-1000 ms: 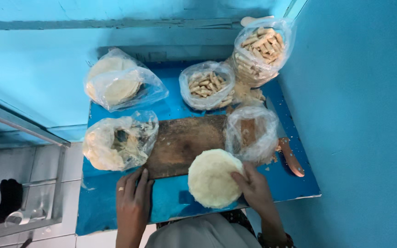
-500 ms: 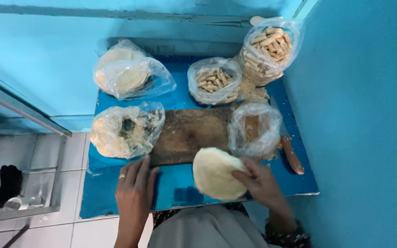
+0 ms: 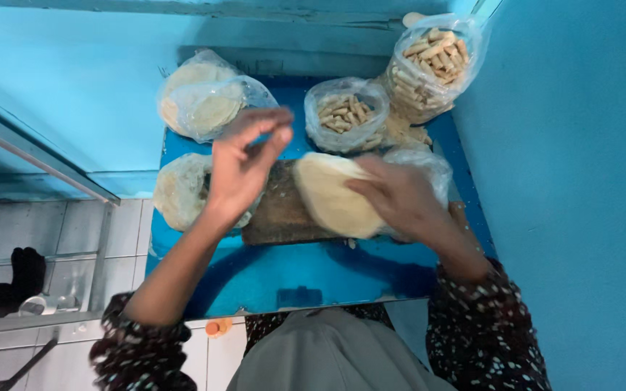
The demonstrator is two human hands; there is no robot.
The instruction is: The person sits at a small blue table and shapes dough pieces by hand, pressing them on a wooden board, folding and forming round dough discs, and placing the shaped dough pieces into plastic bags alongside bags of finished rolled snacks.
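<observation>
My right hand (image 3: 400, 199) holds a pale round flatbread (image 3: 327, 195) lifted over the wooden board (image 3: 277, 213) on the small blue table (image 3: 306, 271). My left hand (image 3: 244, 163) hovers above the board's left end with fingers spread, holding nothing. It partly covers a clear bag of flat dough pieces (image 3: 175, 192) at the table's left. A crumpled clear bag (image 3: 425, 163) lies under my right hand, mostly hidden.
At the back left lies a bag of round flatbreads (image 3: 204, 101). A bag of short rolled sticks (image 3: 345, 116) sits at the back middle, a larger one (image 3: 432, 65) at the back right. Blue walls close the back and right. Tiled floor lies to the left.
Both hands rose from the table's front edge. The right hand carried the flatbread up and forward over the board, and the left hand lifted off the table and opened.
</observation>
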